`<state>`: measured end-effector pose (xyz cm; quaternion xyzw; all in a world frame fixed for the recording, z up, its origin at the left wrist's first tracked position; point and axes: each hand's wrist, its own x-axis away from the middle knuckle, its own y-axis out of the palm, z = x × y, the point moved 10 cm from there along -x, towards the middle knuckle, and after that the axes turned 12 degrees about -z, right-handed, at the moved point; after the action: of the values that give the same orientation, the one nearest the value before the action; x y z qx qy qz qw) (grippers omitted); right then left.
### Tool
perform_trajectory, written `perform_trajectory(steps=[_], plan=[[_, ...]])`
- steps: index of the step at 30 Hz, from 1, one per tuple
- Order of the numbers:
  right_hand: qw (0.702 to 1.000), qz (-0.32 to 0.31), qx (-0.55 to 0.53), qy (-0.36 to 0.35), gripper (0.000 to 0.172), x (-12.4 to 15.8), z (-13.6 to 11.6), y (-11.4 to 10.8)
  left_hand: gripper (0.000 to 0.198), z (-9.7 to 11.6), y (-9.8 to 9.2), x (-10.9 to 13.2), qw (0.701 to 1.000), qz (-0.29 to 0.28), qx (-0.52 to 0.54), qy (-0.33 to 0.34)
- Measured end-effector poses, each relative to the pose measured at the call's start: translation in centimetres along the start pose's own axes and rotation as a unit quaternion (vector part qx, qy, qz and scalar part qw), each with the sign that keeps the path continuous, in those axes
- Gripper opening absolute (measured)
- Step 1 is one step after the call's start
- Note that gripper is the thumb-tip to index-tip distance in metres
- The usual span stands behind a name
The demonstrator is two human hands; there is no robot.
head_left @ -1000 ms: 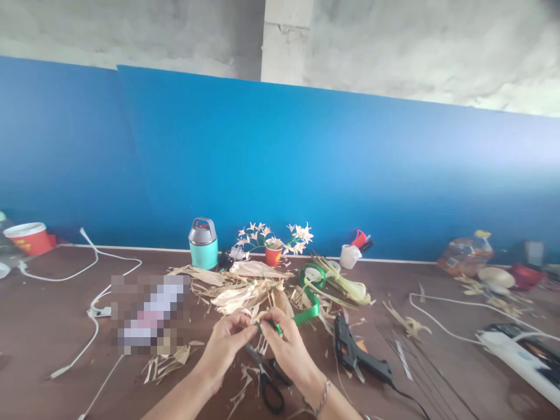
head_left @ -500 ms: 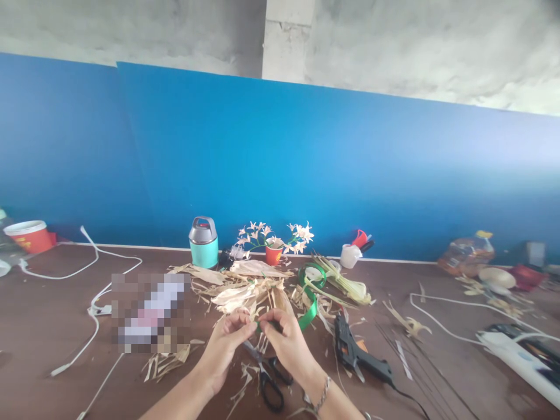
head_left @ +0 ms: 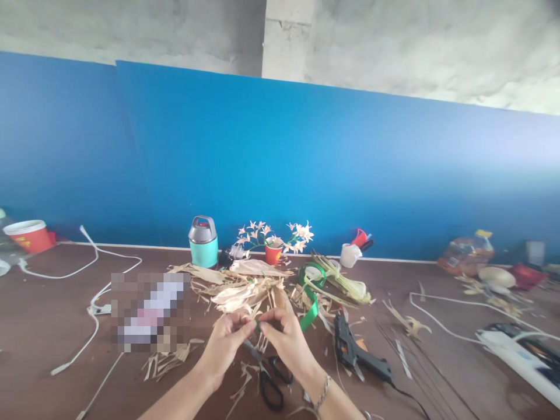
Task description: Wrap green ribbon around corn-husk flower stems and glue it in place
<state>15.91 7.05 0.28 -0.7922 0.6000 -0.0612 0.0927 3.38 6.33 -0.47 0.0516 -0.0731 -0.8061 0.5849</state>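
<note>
My left hand and my right hand meet at the front middle of the table, thumbs and fingers pinched together. Between their fingertips is a small green strip, mostly hidden, in the same green as the ribbon roll behind. Pale husk tips show just above my left fingers; whether they are held or lie behind, I cannot tell. Under my hands lie black-handled scissors, blades partly covered. A heap of dried corn husks spreads just beyond my fingers.
Right of my hands rests a black glue gun with its cord. Husk flowers stand in a red cup near the blue partition. Further out are a turquoise food jar, a white cable, a power strip and thin wires.
My fingertips have shifted slightly around the green strip, with both hands still pinched together in the same place. The things on the table look unmoved.
</note>
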Motion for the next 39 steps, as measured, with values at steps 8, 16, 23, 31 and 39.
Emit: perform_trajectory(steps=[8,16,23,31,39], plan=[[1.000,0.007,0.019,0.007,0.010,0.1,-0.2,-0.2,0.031,-0.1,-0.2,0.1,0.999,0.025,-0.023,-0.007],[1.000,0.003,0.026,0.006,0.009,-0.2,-0.2,-0.3,0.027,0.1,-0.1,0.3,0.999,0.029,-0.037,0.001],[0.998,-0.012,-0.059,0.003,0.017,-0.5,0.6,0.1,0.027,-0.3,0.6,0.2,1.000,-0.006,0.014,-0.013],[0.993,-0.052,-0.101,-0.011,0.018,-0.6,0.8,0.4,0.019,-2.2,1.6,0.0,0.978,-0.049,0.195,-0.061],[0.997,-0.005,-0.044,-0.061,0.008,-0.3,-0.9,-0.3,0.016,-4.0,1.0,0.0,0.965,-0.020,0.242,-0.103]])
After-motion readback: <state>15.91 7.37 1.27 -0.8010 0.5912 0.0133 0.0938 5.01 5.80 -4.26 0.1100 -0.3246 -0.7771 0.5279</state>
